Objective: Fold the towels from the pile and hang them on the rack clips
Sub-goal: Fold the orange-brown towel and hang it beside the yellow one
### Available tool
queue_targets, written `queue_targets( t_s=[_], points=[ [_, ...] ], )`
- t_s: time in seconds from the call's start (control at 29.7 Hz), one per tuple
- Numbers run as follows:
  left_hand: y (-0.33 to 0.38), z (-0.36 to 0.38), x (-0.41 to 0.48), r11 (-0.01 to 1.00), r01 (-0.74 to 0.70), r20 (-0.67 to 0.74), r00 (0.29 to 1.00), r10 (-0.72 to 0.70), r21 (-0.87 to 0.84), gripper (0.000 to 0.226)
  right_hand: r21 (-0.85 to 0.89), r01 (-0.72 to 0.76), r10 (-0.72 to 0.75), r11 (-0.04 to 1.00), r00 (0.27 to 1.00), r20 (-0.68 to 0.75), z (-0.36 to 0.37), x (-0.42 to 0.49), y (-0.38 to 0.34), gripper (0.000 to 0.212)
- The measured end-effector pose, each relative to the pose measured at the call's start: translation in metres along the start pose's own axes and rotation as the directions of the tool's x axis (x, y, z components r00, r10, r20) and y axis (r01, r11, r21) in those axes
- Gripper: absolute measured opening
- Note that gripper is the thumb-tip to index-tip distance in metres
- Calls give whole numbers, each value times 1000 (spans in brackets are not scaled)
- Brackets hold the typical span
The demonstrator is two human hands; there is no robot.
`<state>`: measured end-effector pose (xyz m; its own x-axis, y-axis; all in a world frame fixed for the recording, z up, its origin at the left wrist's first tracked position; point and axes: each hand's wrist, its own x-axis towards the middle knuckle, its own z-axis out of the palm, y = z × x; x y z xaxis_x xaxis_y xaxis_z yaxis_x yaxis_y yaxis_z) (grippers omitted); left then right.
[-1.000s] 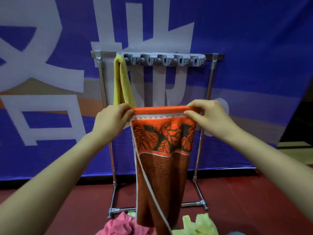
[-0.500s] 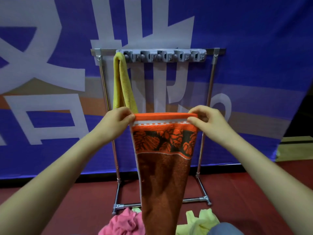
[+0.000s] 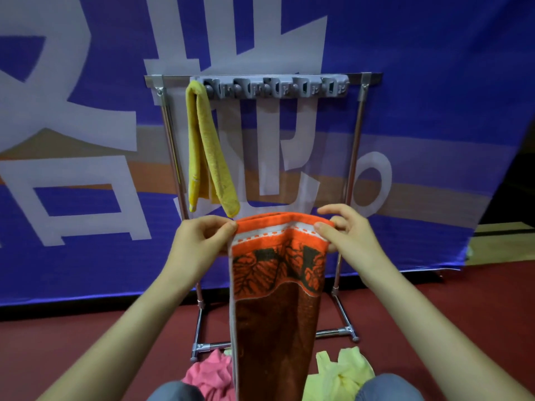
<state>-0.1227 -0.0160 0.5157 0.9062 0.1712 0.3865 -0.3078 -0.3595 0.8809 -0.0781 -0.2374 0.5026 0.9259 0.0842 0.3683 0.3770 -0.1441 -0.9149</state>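
Observation:
An orange and brown towel [image 3: 275,299] with a leaf pattern hangs folded lengthwise in front of me. My left hand [image 3: 199,241] pinches its top left corner and my right hand [image 3: 344,230] pinches its top right corner. Behind it stands a metal rack [image 3: 354,157] with a grey clip strip [image 3: 278,88] along the top bar. A folded yellow towel [image 3: 207,157] hangs from the leftmost clip. The pile on the floor shows a pink towel [image 3: 211,374] and a pale yellow towel [image 3: 341,371] beneath the hanging one.
A blue banner [image 3: 434,111] with large white characters covers the wall behind the rack. The floor [image 3: 463,314] is dark red. My knees in blue trousers [image 3: 385,389] show at the bottom edge.
The towel and both hands sit lower in view and slightly closer together. The top edge now sags a little. The white trim strand seen earlier no longer hangs loose.

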Motion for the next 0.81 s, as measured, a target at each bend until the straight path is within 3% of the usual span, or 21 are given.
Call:
queue_targets(
  t_s=[0.2, 0.3, 0.5, 0.64, 0.71, 0.81],
  points=[
    [-13, 38, -23, 995, -67, -110, 991, 74, 71, 12, 110, -105, 95, 988, 991, 98, 19, -23, -4, 18],
    [-13, 59, -40, 997, -75, -102, 992, 73, -11, 10, 139, -127, 102, 982, 979, 178, 31, -30, -2, 20],
    [-23, 67, -48, 983, 10, -17, 1000, -13, -182, 31, 259, -231, 175, 938, 960, 220, 48, -35, 9, 14],
    [-33, 66, -48, 973, 47, 53, 998, -36, -225, 23, 367, -306, 196, 879, 931, 307, 52, -40, 16, 38],
    [-38, 63, -47, 973, 60, 77, 996, -44, -223, 23, 358, -336, 202, 871, 909, 364, 52, -41, 18, 48],
    [-43, 55, -43, 978, 67, 149, 988, -37, -199, 25, 212, -326, 233, 921, 899, 370, 50, -42, 17, 36]
  ],
)
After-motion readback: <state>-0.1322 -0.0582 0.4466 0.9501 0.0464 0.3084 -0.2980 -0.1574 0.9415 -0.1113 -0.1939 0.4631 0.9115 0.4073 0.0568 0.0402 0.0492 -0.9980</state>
